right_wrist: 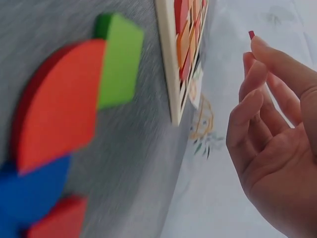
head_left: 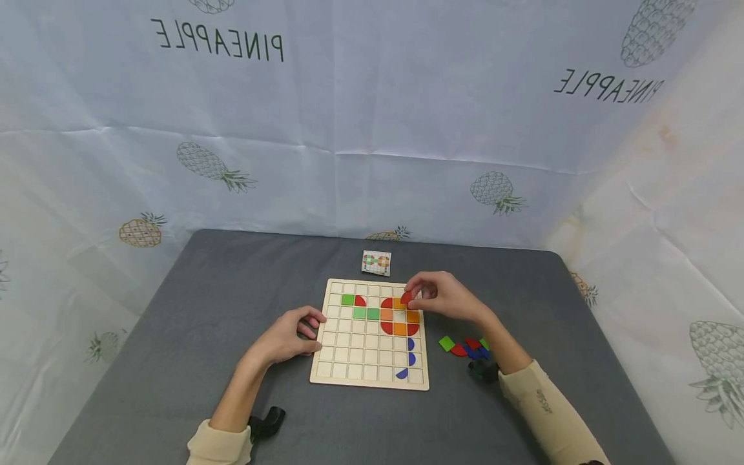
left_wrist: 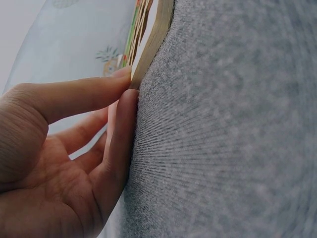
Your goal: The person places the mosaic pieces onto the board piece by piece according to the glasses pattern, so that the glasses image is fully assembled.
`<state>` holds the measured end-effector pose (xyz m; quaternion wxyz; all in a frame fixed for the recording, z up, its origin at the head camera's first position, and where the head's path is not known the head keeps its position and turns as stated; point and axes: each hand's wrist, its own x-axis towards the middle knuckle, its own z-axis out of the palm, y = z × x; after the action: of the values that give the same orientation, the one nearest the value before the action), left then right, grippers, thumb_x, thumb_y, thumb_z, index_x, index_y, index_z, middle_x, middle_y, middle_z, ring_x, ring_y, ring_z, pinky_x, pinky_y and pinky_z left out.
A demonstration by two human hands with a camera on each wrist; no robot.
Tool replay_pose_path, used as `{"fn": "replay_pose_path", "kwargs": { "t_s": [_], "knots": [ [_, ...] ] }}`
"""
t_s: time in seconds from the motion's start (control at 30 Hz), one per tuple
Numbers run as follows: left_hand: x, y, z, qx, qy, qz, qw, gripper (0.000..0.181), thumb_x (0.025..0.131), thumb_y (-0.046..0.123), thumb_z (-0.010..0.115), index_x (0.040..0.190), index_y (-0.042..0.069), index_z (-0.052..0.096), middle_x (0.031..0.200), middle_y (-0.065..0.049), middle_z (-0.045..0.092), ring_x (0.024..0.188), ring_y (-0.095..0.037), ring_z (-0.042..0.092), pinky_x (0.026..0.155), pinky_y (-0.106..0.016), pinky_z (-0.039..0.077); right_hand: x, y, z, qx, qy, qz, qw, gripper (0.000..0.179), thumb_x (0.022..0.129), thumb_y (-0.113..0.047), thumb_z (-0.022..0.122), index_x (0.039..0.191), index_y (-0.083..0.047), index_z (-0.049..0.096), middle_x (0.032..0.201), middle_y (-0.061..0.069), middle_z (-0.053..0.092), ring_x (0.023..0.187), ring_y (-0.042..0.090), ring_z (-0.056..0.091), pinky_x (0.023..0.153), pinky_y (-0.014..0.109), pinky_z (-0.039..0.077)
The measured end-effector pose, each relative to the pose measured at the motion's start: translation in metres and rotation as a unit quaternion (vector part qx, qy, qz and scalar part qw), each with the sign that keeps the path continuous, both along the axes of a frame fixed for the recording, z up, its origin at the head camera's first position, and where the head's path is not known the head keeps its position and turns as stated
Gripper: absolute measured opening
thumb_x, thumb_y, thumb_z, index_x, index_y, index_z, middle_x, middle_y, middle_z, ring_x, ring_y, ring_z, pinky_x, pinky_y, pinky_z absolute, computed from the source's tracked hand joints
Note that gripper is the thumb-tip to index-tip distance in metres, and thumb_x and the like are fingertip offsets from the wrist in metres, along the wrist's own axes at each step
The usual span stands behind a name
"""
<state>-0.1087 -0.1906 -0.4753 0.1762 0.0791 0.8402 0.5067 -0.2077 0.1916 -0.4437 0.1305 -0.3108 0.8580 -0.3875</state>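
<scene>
My right hand pinches a red quarter-circle tile between thumb and fingertips, over the far right corner of a wooden grid board. Only a small end of that tile shows past the fingers in the right wrist view. At the board's left edge, my left hand holds the rim with thumb and bent fingers; the left wrist view shows the fingertips right at the board's edge. On the grid lie green squares, red quarter circles, orange squares and blue half circles.
Loose tiles in red, green and blue lie right of the board, below my right forearm. Beyond the board's far edge lies a small pattern card. A grey cloth covers the table, with a pineapple-print curtain behind.
</scene>
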Motion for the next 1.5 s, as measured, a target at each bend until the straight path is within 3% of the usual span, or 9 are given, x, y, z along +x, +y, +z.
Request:
{"fn": "replay_pose_path", "kwargs": {
  "t_s": [0.43,0.9,1.0,1.23,1.5],
  "knots": [
    [0.0,0.001,0.002,0.003,0.0,-0.004,1.0,0.048,0.086,-0.003,0.086,0.129,0.0,0.067,0.115,-0.017,0.061,0.095,-0.021,0.063,0.066,-0.033,0.059,-0.015,-0.048,-0.001,-0.012,0.007,0.017,0.9998,0.026,0.093,-0.017,0.087,0.117,-0.013,0.077,0.103,0.002,0.081,0.08,0.013,0.07,0.075,0.024,0.059],
    [-0.001,0.001,0.0,0.001,-0.002,0.0,1.0,0.048,0.085,-0.002,0.087,0.129,0.0,0.067,0.115,-0.017,0.062,0.095,-0.021,0.065,0.066,-0.034,0.06,-0.032,-0.1,-0.003,-0.019,-0.008,0.063,0.9978,0.024,0.096,-0.017,0.084,0.117,-0.009,0.076,0.1,0.006,0.079,0.069,0.012,0.065,0.069,0.024,0.057],
    [-0.001,0.001,0.0,-0.002,-0.002,0.0,1.0,0.048,0.085,-0.002,0.087,0.129,0.0,0.068,0.114,-0.017,0.063,0.096,-0.022,0.065,0.067,-0.034,0.06,-0.035,-0.113,-0.005,-0.008,-0.012,0.074,0.9971,0.023,0.097,-0.015,0.082,0.117,-0.008,0.075,0.1,0.007,0.078,0.068,0.012,0.065,0.069,0.024,0.056],
    [-0.001,0.0,0.0,0.005,-0.002,-0.004,1.0,0.048,0.086,-0.003,0.086,0.13,-0.001,0.067,0.115,-0.018,0.062,0.096,-0.022,0.065,0.067,-0.033,0.06,-0.038,-0.141,-0.008,0.05,-0.011,0.089,0.9947,0.022,0.097,-0.018,0.083,0.115,-0.007,0.075,0.099,0.007,0.079,0.085,0.008,0.069,0.078,0.021,0.055],
    [-0.001,-0.001,-0.001,0.011,0.0,-0.008,0.9999,0.048,0.086,-0.003,0.085,0.13,-0.002,0.066,0.116,-0.019,0.061,0.096,-0.021,0.065,0.067,-0.034,0.061,-0.038,-0.159,-0.015,0.111,-0.022,0.079,0.9905,0.024,0.095,-0.023,0.086,0.112,-0.011,0.075,0.092,0.003,0.075,0.073,0.008,0.063,0.069,0.022,0.051]
  ]
}}
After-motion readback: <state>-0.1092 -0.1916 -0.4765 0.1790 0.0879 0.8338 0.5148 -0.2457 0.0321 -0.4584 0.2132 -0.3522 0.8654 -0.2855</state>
